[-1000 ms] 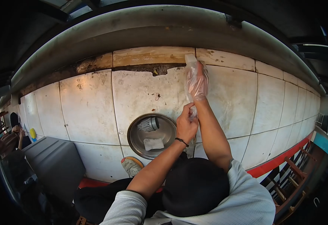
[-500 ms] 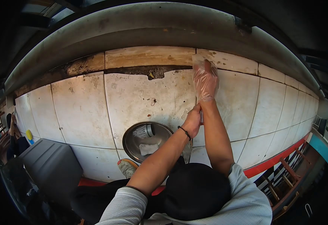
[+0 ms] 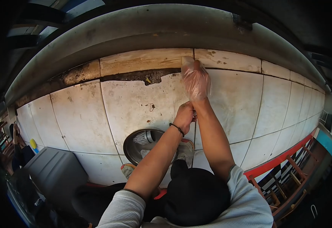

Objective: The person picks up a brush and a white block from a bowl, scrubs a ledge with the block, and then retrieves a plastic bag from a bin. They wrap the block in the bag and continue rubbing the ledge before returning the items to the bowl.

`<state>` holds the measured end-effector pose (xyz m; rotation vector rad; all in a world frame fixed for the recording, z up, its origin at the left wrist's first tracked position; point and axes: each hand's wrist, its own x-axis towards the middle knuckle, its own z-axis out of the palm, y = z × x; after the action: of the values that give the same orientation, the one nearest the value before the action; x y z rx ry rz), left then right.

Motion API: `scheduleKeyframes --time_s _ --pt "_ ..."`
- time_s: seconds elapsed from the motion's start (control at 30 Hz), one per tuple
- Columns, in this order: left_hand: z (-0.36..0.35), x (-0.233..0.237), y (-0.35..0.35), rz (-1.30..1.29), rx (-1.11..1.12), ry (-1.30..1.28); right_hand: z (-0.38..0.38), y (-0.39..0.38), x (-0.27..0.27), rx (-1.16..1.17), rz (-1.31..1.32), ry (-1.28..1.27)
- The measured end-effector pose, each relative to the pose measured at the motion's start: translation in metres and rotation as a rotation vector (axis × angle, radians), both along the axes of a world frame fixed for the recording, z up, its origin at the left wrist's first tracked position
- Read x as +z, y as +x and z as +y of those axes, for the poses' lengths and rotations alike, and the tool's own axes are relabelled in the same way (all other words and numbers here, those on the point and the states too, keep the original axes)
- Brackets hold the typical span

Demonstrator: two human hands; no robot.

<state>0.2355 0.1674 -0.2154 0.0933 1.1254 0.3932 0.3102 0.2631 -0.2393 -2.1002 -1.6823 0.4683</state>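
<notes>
Clear plastic glove (image 3: 201,86) sheathing the right hand (image 3: 194,75), which is raised with fingers stretched out and together, gripping nothing; the film blurs the separate fingers, and a loose empty tip of the glove stands above them. The left hand (image 3: 183,115), bare but for a black wristband (image 3: 177,129), is closed on the glove's cuff at the right wrist, its fingertips hidden on the far side. Directly below the left hand, under the left forearm, a steel bowl (image 3: 129,147) rests on the white tiled floor (image 3: 78,114); the forearm covers the bowl's right half, so only a brush (image 3: 143,137) and a sliver of something pale inside can be seen. One shoe (image 3: 185,148) shows between the two forearms, just beside the bowl; a second shoe (image 3: 126,170) is cut off by the left arm. A dark rounded shape (image 3: 196,197) below both elbows cannot be identified. Beyond the right hand's fingertips a dark broken seam (image 3: 143,75) runs along the tiles beneath a concrete ledge (image 3: 154,30). Open tile lies to either side of the hands; a grey bin (image 3: 55,171) bounds it to the lower left, a red edge (image 3: 283,157) to the lower right.
</notes>
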Motion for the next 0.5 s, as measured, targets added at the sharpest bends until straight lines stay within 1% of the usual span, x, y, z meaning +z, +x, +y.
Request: scheduleKeyframes --time_s 0.03,0.1,0.17,0.27,0.3,0.4,0.43,0.5 --pt "0.000 -0.008 0.004 -0.027 -0.071 0.033 -0.004 0.020 -0.024 -0.027 0.012 -0.011" --pt "0.003 -0.006 0.010 -0.017 0.001 0.073 -0.005 0.024 -0.025 -0.035 -0.021 -0.009" --pt "0.004 -0.005 0.007 -0.013 0.085 0.084 -0.003 -0.004 0.014 0.013 -0.105 0.013" --pt "0.006 -0.002 -0.010 -0.122 0.236 -0.028 0.000 -0.029 0.007 0.136 -0.023 0.142" --pt "0.007 -0.001 -0.012 -0.070 0.143 0.008 -0.001 -0.024 0.008 0.123 0.001 0.192" --pt "0.011 -0.009 -0.023 0.353 -0.443 0.323 -0.001 0.011 0.012 -0.032 -0.154 0.017" --pt "0.013 -0.001 -0.035 0.616 -0.530 0.594 0.000 0.023 0.018 -0.026 -0.175 0.042" --pt "0.024 0.017 -0.075 0.737 -0.331 0.640 0.003 0.021 0.021 -0.019 -0.162 -0.026"
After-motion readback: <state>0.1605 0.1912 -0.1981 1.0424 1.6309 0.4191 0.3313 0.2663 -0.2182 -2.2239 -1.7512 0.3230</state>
